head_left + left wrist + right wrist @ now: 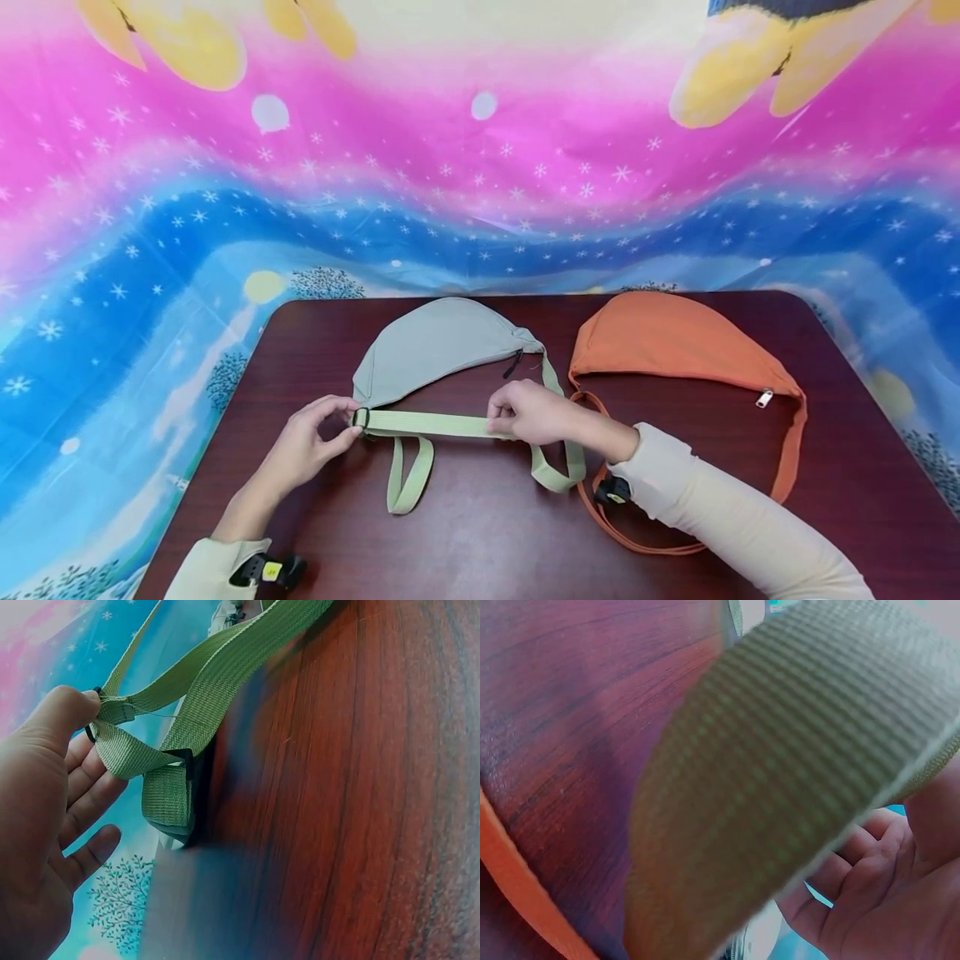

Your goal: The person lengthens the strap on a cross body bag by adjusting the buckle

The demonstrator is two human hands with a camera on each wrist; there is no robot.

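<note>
A pale grey-green crescent bag (438, 342) lies on the dark wooden table, its light green webbing strap (431, 423) stretched in front of it. My left hand (307, 437) pinches the strap's black slider buckle (94, 712) between thumb and forefinger, the other fingers loosely spread. My right hand (536, 412) pinches the strap farther right, and the webbing runs taut between both hands. Two slack loops hang below it. In the right wrist view the strap (795, 772) passes close to the lens and partly hides the right hand (885, 892).
An orange crescent bag (675, 337) lies to the right, its orange strap (637, 542) looping under my right forearm. The table (465, 550) reaches back to a printed snow-scene cloth (480, 192). Both wrists carry small black cameras.
</note>
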